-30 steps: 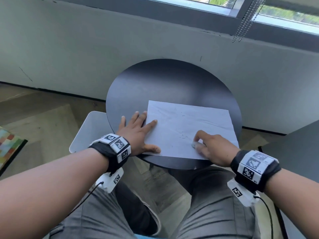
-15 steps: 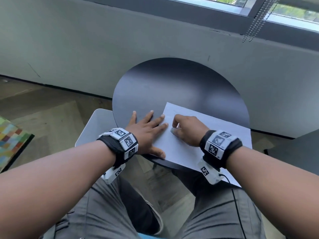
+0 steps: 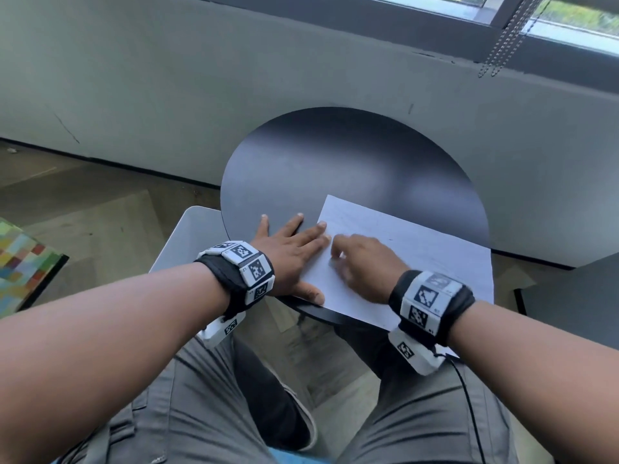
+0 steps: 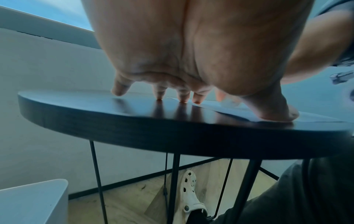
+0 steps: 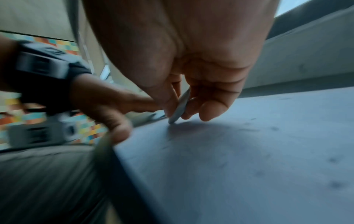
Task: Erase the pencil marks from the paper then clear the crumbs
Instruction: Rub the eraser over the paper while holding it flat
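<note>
A white sheet of paper lies on the round black table, its near right part hanging past the table edge. My left hand lies flat with straight fingers, pressing the paper's left edge and the table; in the left wrist view its fingertips touch the tabletop. My right hand is curled over the left part of the sheet. In the right wrist view the thumb and fingers pinch a thin grey-white eraser, its tip on the paper. Faint grey pencil marks and specks dot the sheet.
A white bin or stool stands left of the table. A grey wall with a window and a bead chain is behind. A dark surface sits at the right, a colourful mat at the far left. My legs are under the table.
My right hand moved from the sheet's near middle to its left part, beside the left hand, and keeps rubbing there. The left hand stays pressed on the paper's edge.
</note>
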`<state>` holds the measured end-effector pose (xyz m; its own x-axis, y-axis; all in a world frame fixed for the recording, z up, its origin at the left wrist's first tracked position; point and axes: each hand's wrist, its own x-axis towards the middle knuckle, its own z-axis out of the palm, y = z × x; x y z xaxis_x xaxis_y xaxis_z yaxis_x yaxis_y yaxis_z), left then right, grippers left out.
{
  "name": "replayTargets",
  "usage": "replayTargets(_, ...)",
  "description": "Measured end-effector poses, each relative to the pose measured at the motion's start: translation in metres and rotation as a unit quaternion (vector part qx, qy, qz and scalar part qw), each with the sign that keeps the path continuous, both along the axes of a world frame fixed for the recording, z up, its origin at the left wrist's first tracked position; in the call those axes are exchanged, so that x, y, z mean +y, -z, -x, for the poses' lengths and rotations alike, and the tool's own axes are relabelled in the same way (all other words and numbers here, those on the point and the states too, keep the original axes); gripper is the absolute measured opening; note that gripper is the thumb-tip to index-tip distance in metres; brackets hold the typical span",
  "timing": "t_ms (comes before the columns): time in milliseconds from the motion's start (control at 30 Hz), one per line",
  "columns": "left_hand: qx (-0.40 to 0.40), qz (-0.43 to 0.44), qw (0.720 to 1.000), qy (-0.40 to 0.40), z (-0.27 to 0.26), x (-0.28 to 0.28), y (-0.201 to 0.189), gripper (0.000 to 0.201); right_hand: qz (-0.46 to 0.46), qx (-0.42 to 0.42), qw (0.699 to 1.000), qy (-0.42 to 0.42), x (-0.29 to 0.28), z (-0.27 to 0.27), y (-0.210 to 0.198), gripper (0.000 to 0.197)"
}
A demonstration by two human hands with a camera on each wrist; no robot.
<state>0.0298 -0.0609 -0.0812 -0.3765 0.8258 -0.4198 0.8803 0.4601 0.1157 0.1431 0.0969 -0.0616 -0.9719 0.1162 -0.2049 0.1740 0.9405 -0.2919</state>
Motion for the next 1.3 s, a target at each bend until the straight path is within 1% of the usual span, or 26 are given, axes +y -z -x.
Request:
replayTargets(67,-0.004,0.000,1.000,0.000,0.000,0.001,0.001,0.118,0.011,-0.023,0.998,-0.062,-0.010,-0.013,-0.001,0.018)
replayTargets(100,-0.002,0.002,1.000,0.001,0.000,0.001,0.001,0.118,0.012,-0.025,0.998,-0.061,-0.007,-0.012,-0.002,0.017)
replayTargets(133,0.000,0.005,1.000,0.002,0.000,0.001,0.001,0.117,0.007,-0.018,0.999,-0.036,0.000,-0.007,-0.003,0.017)
replayTargets(200,0.004,0.007,1.000,0.003,0.001,0.002,0.002,0.117,-0.009,0.000,0.999,0.049,0.018,0.003,-0.003,0.017)
replayTargets(233,0.005,0.009,1.000,0.003,0.001,0.003,0.002,0.117,-0.013,0.005,0.997,0.072,0.022,0.005,-0.003,0.017)
replayTargets(267,0.005,0.012,1.000,0.003,0.001,0.003,0.001,0.117,-0.013,0.008,0.998,0.065,0.019,0.003,-0.003,0.017)
replayTargets(333,0.004,0.015,1.000,0.004,0.002,0.003,0.001,0.118,0.002,-0.004,1.000,-0.015,0.001,-0.007,-0.002,0.018)
replayTargets(400,0.007,0.014,1.000,0.007,0.002,0.004,0.003,0.118,0.015,-0.042,0.993,-0.105,-0.013,-0.021,-0.003,0.017)
replayTargets(433,0.008,0.015,1.000,0.007,0.002,0.004,0.002,0.118,0.014,-0.050,0.992,-0.117,-0.011,-0.019,-0.004,0.016)
replayTargets(467,0.008,0.017,1.000,0.006,0.002,0.005,0.002,0.118,0.010,-0.043,0.994,-0.101,-0.005,-0.013,-0.005,0.016)
replayTargets(567,0.008,0.024,1.000,0.004,0.003,0.006,0.001,0.119,-0.022,0.000,1.000,0.016,0.018,0.003,-0.005,0.018)
replayTargets(600,0.009,0.026,1.000,0.004,0.003,0.006,0.000,0.119,-0.024,0.012,1.000,0.013,0.018,0.001,-0.004,0.018)
replayTargets(667,0.008,0.028,1.000,0.005,0.003,0.006,-0.001,0.119,-0.008,-0.003,0.998,-0.066,0.005,-0.010,-0.003,0.017)
replayTargets(733,0.009,0.031,0.999,0.007,0.003,0.008,-0.003,0.119,0.012,-0.041,0.988,-0.151,-0.007,-0.023,-0.001,0.016)
replayTargets(767,0.008,0.034,0.999,0.007,0.003,0.009,-0.003,0.119,0.011,-0.045,0.986,-0.158,-0.005,-0.022,-0.002,0.016)
replayTargets(800,0.006,0.035,0.999,0.005,0.004,0.010,-0.004,0.120,0.006,-0.034,0.990,-0.138,0.001,-0.017,-0.003,0.016)
replayTargets(900,0.004,0.040,0.999,0.000,0.004,0.012,-0.006,0.121,-0.017,0.016,0.999,-0.022,0.016,-0.006,-0.002,0.017)
replayTargets(933,0.004,0.041,0.999,-0.002,0.003,0.012,-0.007,0.121,-0.022,0.021,0.999,-0.020,0.014,-0.008,-0.002,0.018)
replayTargets(1067,0.008,0.047,0.999,-0.002,0.001,0.013,-0.009,0.122,0.004,-0.039,0.989,-0.144,-0.003,-0.032,0.001,0.016)
replayTargets(1100,0.007,0.049,0.999,-0.002,0.001,0.013,-0.009,0.122,0.003,-0.045,0.989,-0.144,0.000,-0.032,0.000,0.017)
replayTargets(1133,0.005,0.048,0.999,-0.003,0.001,0.013,-0.009,0.122,0.000,-0.038,0.992,-0.118,0.007,-0.028,-0.001,0.016)
replayTargets(1233,0.003,0.048,0.999,-0.007,0.002,0.013,-0.009,0.121,-0.025,0.007,0.999,0.027,0.026,-0.018,0.000,0.015)
replayTargets(1267,0.002,0.048,0.999,-0.008,0.002,0.013,-0.010,0.121,-0.027,0.013,0.999,0.042,0.026,-0.021,0.002,0.016)
replayTargets(1300,0.002,0.048,0.999,-0.008,0.002,0.013,-0.010,0.121,-0.018,0.013,0.999,0.027,0.020,-0.026,0.004,0.015)
